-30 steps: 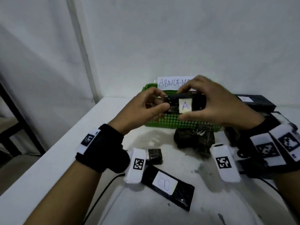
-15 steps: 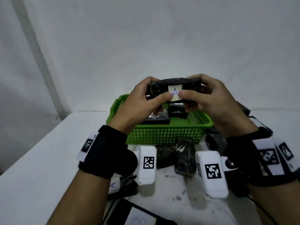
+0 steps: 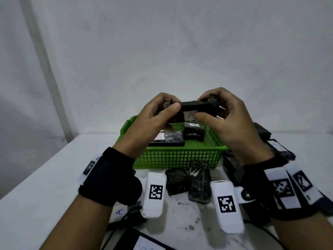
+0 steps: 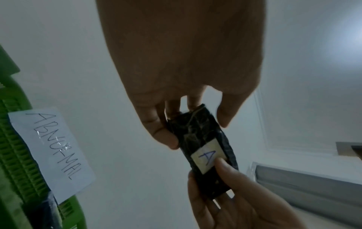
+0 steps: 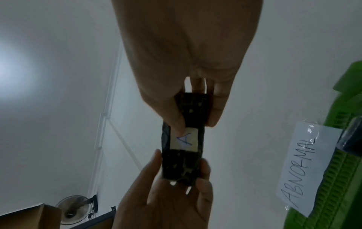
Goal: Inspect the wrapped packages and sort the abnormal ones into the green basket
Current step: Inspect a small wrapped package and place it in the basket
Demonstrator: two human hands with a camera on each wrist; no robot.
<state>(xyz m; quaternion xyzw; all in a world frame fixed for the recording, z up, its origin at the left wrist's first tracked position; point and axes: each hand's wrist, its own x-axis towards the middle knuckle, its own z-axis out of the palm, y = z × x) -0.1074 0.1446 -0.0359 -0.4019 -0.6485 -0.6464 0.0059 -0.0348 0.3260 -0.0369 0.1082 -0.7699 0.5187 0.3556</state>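
Note:
Both hands hold one black wrapped package with a white label marked "A" up in the air above the green basket. My left hand pinches its left end, thumb on the front face. My right hand pinches its right end, thumb beside the label. The wrist views show the same package held between the fingers of both hands. Two black packages lie inside the basket. A paper sign reading "ABNORMAL" hangs on the basket's far side.
Two crumpled black packages lie on the white table just in front of the basket. More black packages sit to the right, and a labelled one lies at the near edge. A grey wall stands behind.
The package has been tipped in both hands so its labelled face now points more downward. The view has shifted, with the basket interior now showing.

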